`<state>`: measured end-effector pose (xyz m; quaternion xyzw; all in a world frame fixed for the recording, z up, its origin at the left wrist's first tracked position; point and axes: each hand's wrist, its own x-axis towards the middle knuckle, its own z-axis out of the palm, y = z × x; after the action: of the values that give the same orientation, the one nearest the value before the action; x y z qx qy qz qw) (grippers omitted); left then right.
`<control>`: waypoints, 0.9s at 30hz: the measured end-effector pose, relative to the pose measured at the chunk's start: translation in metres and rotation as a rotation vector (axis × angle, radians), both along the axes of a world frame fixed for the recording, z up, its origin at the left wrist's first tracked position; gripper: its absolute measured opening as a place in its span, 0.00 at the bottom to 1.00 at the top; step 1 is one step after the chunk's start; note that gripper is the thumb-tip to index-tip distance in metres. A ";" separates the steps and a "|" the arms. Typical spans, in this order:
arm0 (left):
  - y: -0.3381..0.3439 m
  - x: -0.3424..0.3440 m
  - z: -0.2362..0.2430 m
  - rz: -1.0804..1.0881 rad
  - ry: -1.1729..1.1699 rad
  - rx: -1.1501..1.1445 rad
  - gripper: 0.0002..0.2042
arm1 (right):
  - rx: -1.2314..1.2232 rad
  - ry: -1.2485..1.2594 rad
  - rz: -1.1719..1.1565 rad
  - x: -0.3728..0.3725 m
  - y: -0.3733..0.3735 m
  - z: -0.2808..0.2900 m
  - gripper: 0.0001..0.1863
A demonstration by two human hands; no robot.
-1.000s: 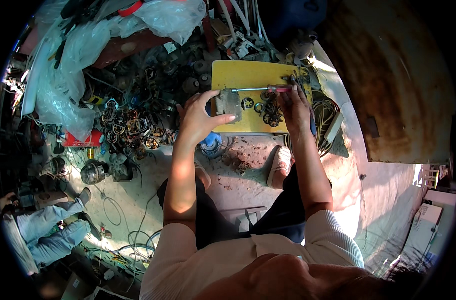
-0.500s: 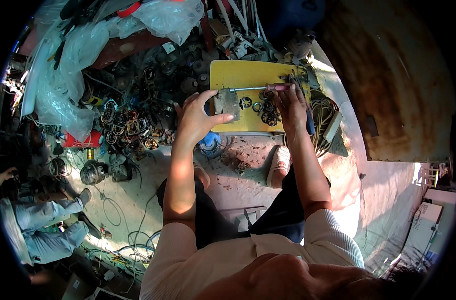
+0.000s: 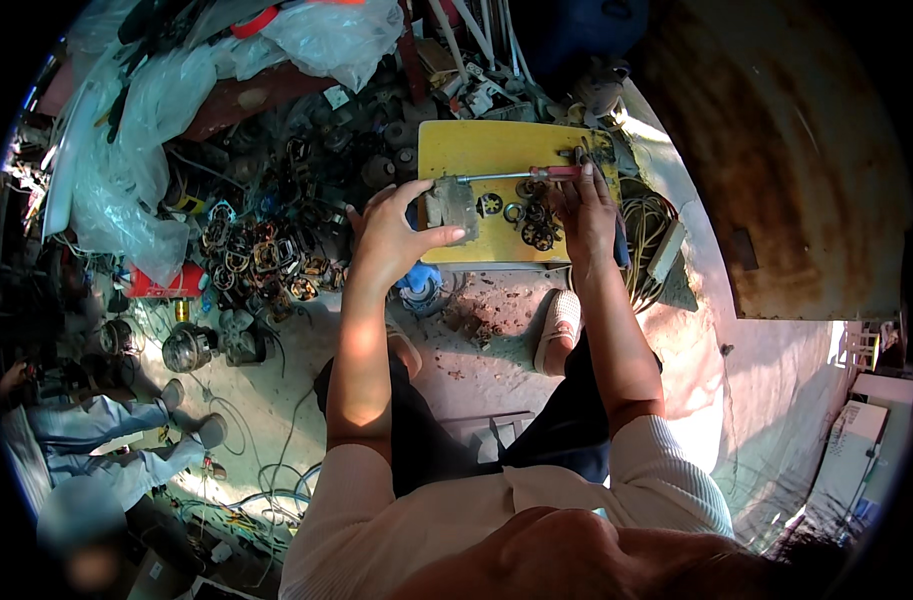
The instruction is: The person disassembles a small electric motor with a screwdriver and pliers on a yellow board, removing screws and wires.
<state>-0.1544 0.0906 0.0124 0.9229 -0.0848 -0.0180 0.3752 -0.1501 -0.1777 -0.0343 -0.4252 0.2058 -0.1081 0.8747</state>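
Observation:
My left hand [image 3: 394, 228] grips a grey, dirty blocky metal part [image 3: 450, 207] at the left end of a yellow board [image 3: 486, 136], thumb along its near side and fingers at its far left. In my right hand [image 3: 588, 212] is a screwdriver [image 3: 548, 173] with a reddish handle and a long shiny shaft. The shaft points left, and its tip meets the block's upper right corner. Between my hands, a small dark ring-shaped part [image 3: 490, 204] and a cluster of round dark parts [image 3: 540, 232] lie on the board.
A heap of dark metal rings and coils [image 3: 261, 248] covers the ground to the left, under plastic sheeting [image 3: 136, 190]. Coiled cable [image 3: 644, 235] lies right of the board. A rusty sheet [image 3: 776, 170] stands farther right. Another person's legs [image 3: 116, 430] are at the lower left.
My hands, the block and the screwdriver stay almost where they were. At the lower left, the other person's legs have shifted right and their head has come into view.

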 end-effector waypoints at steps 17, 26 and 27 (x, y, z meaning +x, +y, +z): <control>-0.004 -0.002 0.011 0.008 0.060 0.121 0.42 | -0.036 -0.035 0.022 0.002 -0.009 -0.020 0.22; -0.004 -0.002 0.011 0.006 0.068 0.117 0.42 | -0.039 0.041 -0.024 -0.003 0.006 0.003 0.20; -0.004 -0.002 0.011 0.006 0.061 0.119 0.42 | -0.041 0.066 -0.021 -0.003 0.005 0.005 0.20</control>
<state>-0.1566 0.0866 0.0237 0.9428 -0.0692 -0.0497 0.3223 -0.1529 -0.1730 -0.0295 -0.4442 0.2367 -0.1076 0.8574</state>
